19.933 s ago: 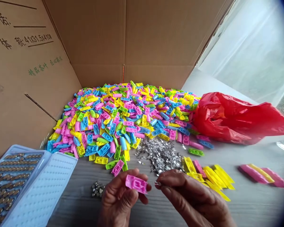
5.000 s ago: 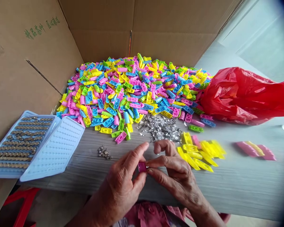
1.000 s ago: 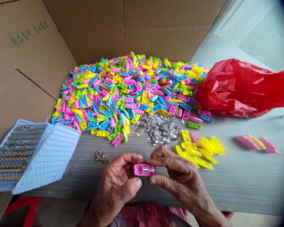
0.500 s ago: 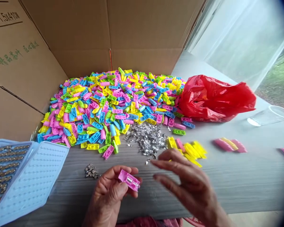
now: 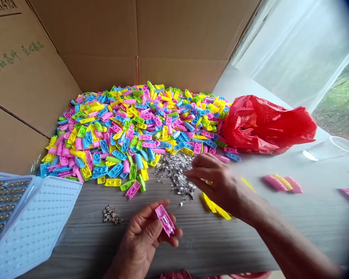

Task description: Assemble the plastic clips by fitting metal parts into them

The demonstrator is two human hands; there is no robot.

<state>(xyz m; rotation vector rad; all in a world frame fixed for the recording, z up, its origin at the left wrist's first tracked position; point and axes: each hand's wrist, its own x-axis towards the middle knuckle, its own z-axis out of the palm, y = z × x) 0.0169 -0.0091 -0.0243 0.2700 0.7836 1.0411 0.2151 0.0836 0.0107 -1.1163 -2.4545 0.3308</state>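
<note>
My left hand (image 5: 145, 236) holds a small pink plastic shell (image 5: 165, 220) between thumb and fingertips, low over the grey table; small metal parts show inside the shell. My right hand (image 5: 218, 182) reaches forward with its fingers stretched out, over the right edge of a heap of small silver metal clips (image 5: 174, 174) and above the yellow plastic covers (image 5: 216, 207). It is somewhat blurred and nothing shows in it. A little cluster of button cells (image 5: 110, 214) lies left of my left hand.
A big heap of pink, blue, yellow and green shells (image 5: 133, 131) fills the back, walled by cardboard (image 5: 168, 38). A red plastic bag (image 5: 264, 124) lies right of it. A blue battery tray (image 5: 23, 221) sits at the left; pink and yellow covers (image 5: 279, 183) and a clear cup (image 5: 331, 147) at the right.
My right hand has let go of the pink shell and moved forward to the clip heap and yellow covers. My left hand keeps the shell and has turned it. The view shifted right.
</note>
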